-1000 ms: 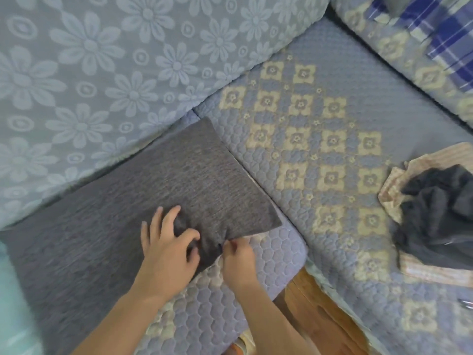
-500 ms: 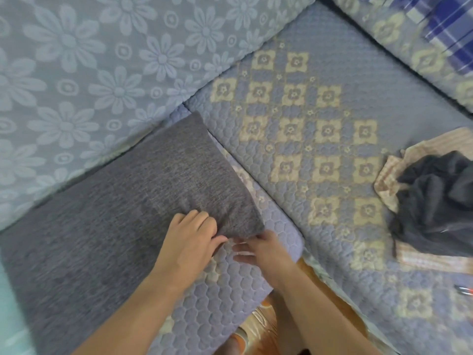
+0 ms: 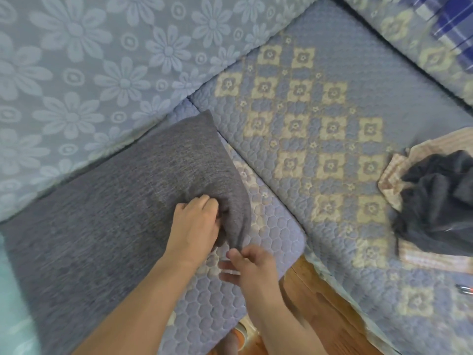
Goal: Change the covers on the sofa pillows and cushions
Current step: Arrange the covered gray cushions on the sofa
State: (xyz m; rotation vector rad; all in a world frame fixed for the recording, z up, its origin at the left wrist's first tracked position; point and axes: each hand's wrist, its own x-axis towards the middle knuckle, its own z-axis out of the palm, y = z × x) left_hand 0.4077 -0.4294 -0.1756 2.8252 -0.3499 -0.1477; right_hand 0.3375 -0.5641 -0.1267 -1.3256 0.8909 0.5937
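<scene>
Grey cover (image 3: 107, 208) fabric is bunched at the near right corner of the pillow, which lies on the quilted blue seat cushion (image 3: 271, 226) of the sofa, its far edge against the flowered backrest (image 3: 89, 73). The left hand (image 3: 195, 225) is clamped on that corner, its fingers curled into a fold of the cloth. The right hand (image 3: 252, 262) is held just near of the corner with its fingers loosely spread; the view is blurred there, and whether the fingertips touch the hanging edge of the cover cannot be told, though nothing is seen gripped in it.

The step in hand is judged to be the working of this cover at its corner, either a zip or opening being sought or the corner being seated; which of the two cannot be told, since no zip shows. For it to be done well, the corner should be kept pinned by the left hand so that the cloth is held taut, while the edge is followed by the right hand along the seam. Woven cloth of this sort is likely to drag on the filling, so short pulls along the seam are to be preferred to one hard tug, which could strain the stitching. The pillow should be kept flat on the seat so that it is not slid off the near edge toward the wooden floor (image 3: 320, 316).

A crumpled heap of dark and pale striped cloth (image 3: 432, 201) lies well apart on the right seat, possibly other covers
</scene>
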